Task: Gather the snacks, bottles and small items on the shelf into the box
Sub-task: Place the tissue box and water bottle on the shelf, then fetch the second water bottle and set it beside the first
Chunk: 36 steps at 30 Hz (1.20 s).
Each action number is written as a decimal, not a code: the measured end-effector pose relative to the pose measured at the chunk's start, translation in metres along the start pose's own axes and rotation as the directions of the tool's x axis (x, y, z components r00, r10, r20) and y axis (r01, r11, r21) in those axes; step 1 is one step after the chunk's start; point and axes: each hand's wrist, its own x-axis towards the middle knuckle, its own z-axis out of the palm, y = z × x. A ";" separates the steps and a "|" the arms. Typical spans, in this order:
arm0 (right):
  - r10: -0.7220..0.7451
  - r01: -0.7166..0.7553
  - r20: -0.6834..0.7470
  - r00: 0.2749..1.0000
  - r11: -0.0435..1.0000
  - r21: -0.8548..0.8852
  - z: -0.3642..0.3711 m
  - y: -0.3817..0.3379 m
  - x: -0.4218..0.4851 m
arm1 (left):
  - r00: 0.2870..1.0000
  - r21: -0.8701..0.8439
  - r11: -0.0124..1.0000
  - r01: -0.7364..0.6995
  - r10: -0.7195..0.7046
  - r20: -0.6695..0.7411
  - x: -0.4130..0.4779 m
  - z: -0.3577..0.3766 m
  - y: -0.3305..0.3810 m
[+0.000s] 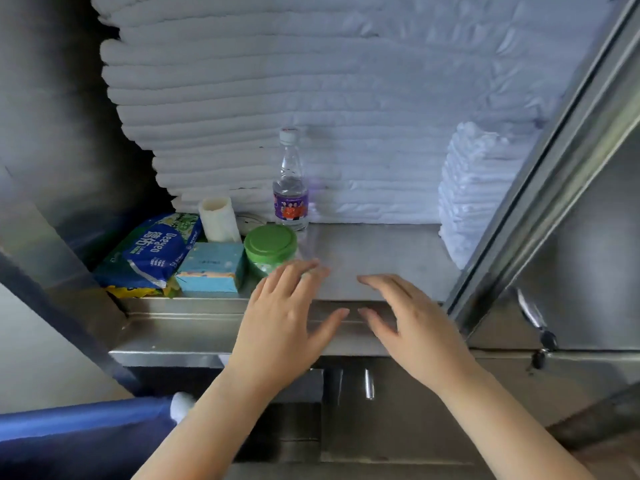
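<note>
Now both hands hover palm down over the front lip of the steel shelf, and neither holds anything. The left hand has its fingers straight and a little apart. The right hand has its fingers spread and gently bent. The two thumb tips lie near each other without meeting.

Just beyond the left fingertips stands a green-lidded jar; whether they touch it cannot be told. To the left of those fingers a light blue carton sits close beside the jar. Further left, a blue wipes packet lies on top of a yellow packet. Beyond the carton a white roll stands upright.

Farther back from the left fingers, behind the jar, a clear water bottle with a purple label and a white cap stands upright against a tall stack of folded white towels. Well to the right of the right fingers, at the shelf's far end, sits a smaller pile of white cloths. The stretch of shelf straight ahead of the right fingers is bare metal.
</note>
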 end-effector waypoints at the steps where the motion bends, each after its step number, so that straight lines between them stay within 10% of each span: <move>1: 0.028 -0.028 -0.009 1.000 1.000 -0.002 -0.015 0.002 -0.020 | 0.999 -0.051 0.998 -0.045 0.045 0.000 0.000 0.003 0.021; 9: 0.389 -0.430 -0.269 0.881 0.896 -0.114 -0.183 0.029 -0.223 | 0.873 -0.398 0.805 -0.439 0.486 0.021 -0.010 0.051 0.242; 18: 0.682 -0.888 -0.592 0.429 0.439 -0.138 -0.319 0.037 -0.451 | 0.599 -0.605 0.536 -0.589 0.792 0.119 -0.061 0.115 0.488; 28: 0.674 -0.998 -0.737 0.047 0.054 -0.015 -0.435 0.112 -0.641 | 0.309 -0.656 0.252 -0.712 0.950 0.030 -0.095 0.219 0.747; 36: 0.610 -0.994 -0.787 -0.090 -0.108 0.029 -0.556 0.201 -0.769 | 0.133 -0.677 0.115 -0.727 0.991 0.026 -0.111 0.288 0.980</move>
